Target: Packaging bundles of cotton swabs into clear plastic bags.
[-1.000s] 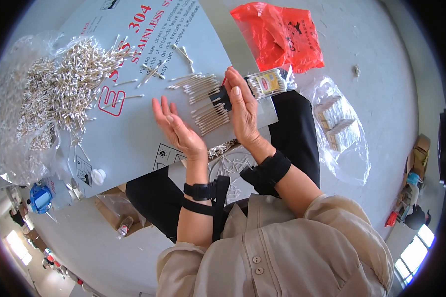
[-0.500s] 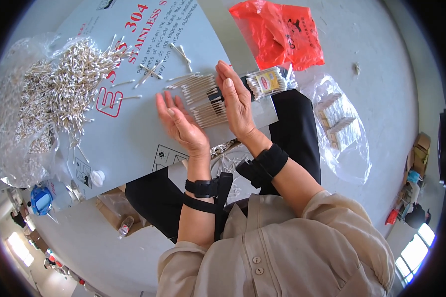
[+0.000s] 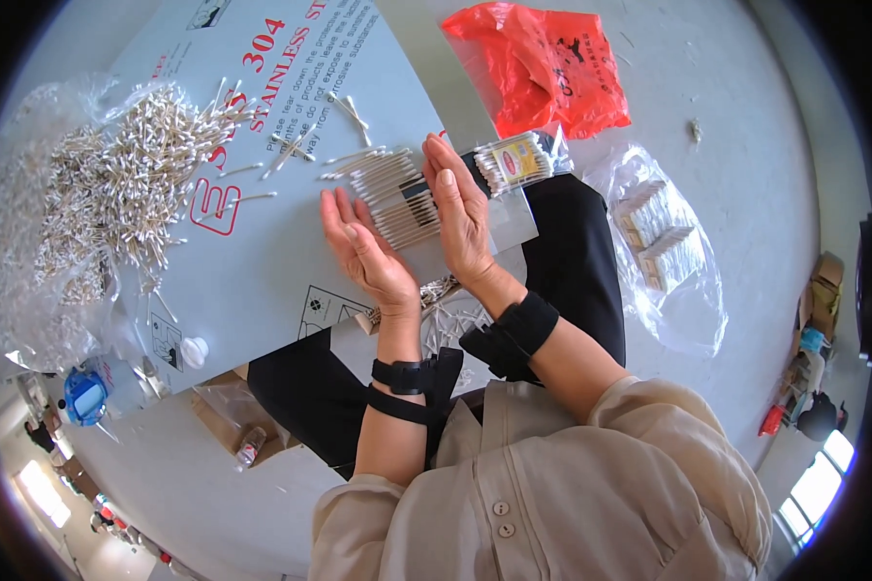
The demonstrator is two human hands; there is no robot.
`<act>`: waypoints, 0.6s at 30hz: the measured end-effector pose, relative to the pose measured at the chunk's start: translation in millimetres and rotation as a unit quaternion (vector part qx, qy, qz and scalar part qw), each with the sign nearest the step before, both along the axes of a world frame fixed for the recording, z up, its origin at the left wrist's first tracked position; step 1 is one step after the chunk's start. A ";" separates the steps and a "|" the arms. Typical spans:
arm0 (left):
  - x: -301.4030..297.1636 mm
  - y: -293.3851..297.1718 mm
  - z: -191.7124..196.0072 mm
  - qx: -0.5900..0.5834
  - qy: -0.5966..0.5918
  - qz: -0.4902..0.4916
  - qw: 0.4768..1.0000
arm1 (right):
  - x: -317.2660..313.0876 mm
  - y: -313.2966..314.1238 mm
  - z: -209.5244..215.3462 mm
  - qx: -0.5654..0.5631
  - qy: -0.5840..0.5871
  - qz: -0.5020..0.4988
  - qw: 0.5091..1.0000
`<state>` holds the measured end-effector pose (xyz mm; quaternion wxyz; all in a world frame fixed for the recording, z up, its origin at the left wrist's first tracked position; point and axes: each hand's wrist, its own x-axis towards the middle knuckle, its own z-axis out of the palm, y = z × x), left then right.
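Observation:
A row of cotton swabs (image 3: 388, 194) lies side by side on the grey table sheet, over a dark strip. My left hand (image 3: 373, 259) is open at the row's left end, its fingers stretched out and slightly curved. At the other end my right hand (image 3: 462, 213) stands on edge, open, with straight fingers along the swabs. The row is between my palms; whether they touch it I cannot tell. Just right of my right hand is a packed bundle of swabs (image 3: 513, 163) with a yellow label in clear wrapping.
A big heap of loose swabs (image 3: 116, 184) spills from a clear bag at the left. Stray swabs (image 3: 291, 153) lie beyond my left hand. A red plastic bag (image 3: 552, 68) is at the far right, and a clear bag of packs (image 3: 657, 237) is right of my leg. A white cap (image 3: 195, 351) sits near the table edge.
My left hand has moved right and slightly nearer to me, closing the gap to my right hand. My right hand has shifted slightly nearer to me.

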<state>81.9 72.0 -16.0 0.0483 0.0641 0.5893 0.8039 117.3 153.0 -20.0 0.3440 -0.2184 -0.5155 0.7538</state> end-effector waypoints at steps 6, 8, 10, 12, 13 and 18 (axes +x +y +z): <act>-8.5 -4.9 0.0 0.033 -0.003 0.009 0.999 | -4.3 6.3 2.1 -0.045 0.012 -0.018 0.999; -17.5 -25.9 5.5 -0.102 0.049 0.029 0.993 | 9.2 7.8 7.3 -0.019 -0.021 -0.024 0.999; -30.4 -50.5 3.0 -0.138 0.058 0.071 0.986 | 33.3 9.4 17.5 0.008 -0.051 -0.031 0.998; -44.1 -72.7 5.4 -0.222 -0.012 0.045 0.974 | 64.6 5.0 29.2 -0.062 -0.173 0.083 0.979; -50.5 -77.1 6.1 -0.223 -0.009 0.045 0.974 | 70.1 -1.5 31.8 -0.063 -0.171 0.082 0.980; -71.4 -64.8 23.0 -0.355 0.081 -0.107 0.925 | 79.9 -11.5 28.7 -0.035 -0.178 0.113 0.977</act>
